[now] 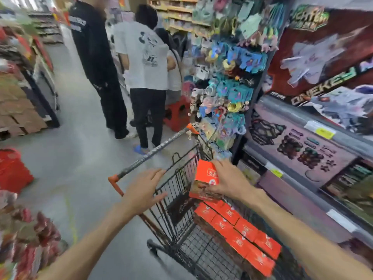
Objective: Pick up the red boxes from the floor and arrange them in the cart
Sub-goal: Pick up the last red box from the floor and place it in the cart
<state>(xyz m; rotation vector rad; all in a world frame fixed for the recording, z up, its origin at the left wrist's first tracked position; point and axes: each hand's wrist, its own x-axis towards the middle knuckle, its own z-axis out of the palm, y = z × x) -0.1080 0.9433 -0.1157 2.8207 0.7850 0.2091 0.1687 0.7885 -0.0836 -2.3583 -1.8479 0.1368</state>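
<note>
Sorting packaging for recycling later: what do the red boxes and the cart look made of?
The red boxes look like printed cardboard with a slight sheen: sharp folded edges, flat printed faces. The one the right hand grips shows the same. The cart looks like dark coated metal wire, going by its thin grid bars; the orange handle ends look plastic, though blur leaves that open.

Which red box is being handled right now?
Find the black wire cart at bottom centre. Above the flat rows of red boxes inside it, the right hand grips one red box, the only one raised and tilted.
</note>
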